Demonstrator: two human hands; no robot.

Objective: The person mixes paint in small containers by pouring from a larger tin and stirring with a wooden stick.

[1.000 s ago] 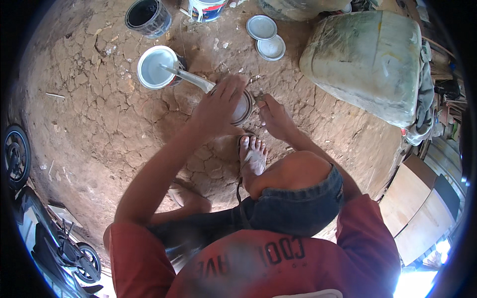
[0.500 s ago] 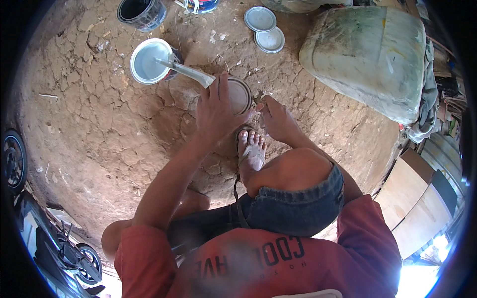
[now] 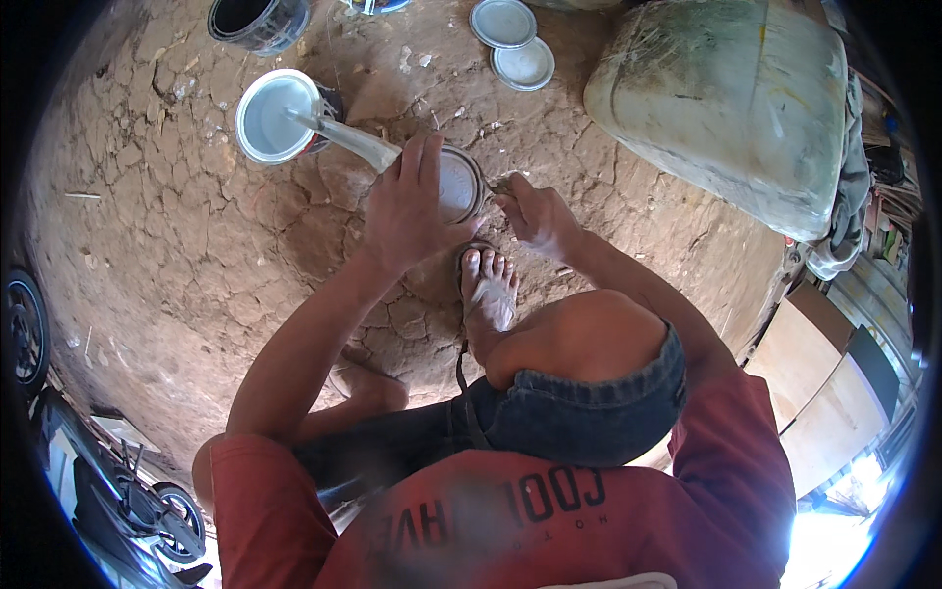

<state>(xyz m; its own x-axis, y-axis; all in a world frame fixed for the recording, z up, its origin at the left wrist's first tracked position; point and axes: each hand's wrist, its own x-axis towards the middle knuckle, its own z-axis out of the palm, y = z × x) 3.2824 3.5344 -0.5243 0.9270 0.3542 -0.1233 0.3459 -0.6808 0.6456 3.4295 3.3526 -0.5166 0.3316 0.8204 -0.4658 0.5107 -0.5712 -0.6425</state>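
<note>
With the left grip (image 3: pixel 405 214) clasping the lidded can (image 3: pixel 458 187) on the dirt floor (image 3: pixel 196 265) by the foot (image 3: pixel 490 296), the right grip (image 3: pixel 540 218), closed around what seems a small tool (image 3: pixel 499 187), should probably work the rim (image 3: pixel 480 178) gently.

- Faded red T-shirt (image 3: pixel 628 545) with short, loose sleeves (image 3: pixel 265 496).
- Dark block lettering (image 3: pixel 564 491) across the chest, part of it smudged from view.
- Dark blue denim shorts (image 3: pixel 579 422), seam thick around the knee.
- Thin dark cord (image 3: pixel 464 383) beside the shorts.
- Pale strip (image 3: pixel 618 580) below the lettering, perhaps a collar.
- Bare forearms (image 3: pixel 312 324) and fingers (image 3: pixel 430 162).
</note>
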